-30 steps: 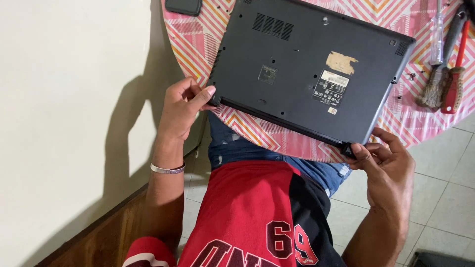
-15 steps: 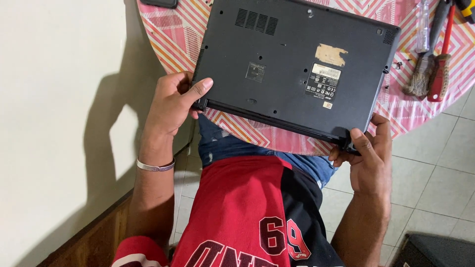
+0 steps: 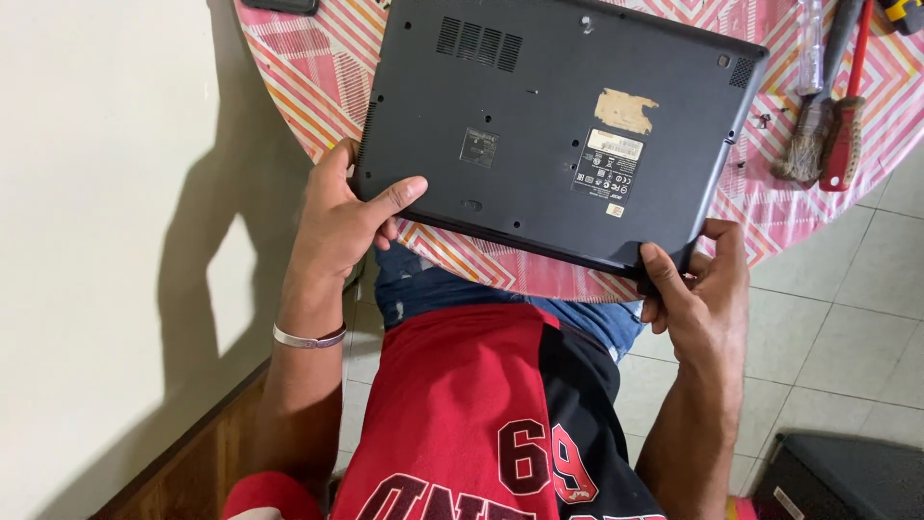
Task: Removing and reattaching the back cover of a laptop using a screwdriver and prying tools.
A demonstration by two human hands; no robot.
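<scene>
Laptop, dark grey and turned underside up, lies on the round surface with its pink patterned cloth, its near edge jutting over the rim toward the person. The left hand grips the near-left corner, thumb pressed on top, fingers curled beneath. The right hand clasps the near-right corner the same way. Compared with a second ago, both hands have kept their corners. A brush and red-handled tool lie just beside the laptop's right side.
</scene>
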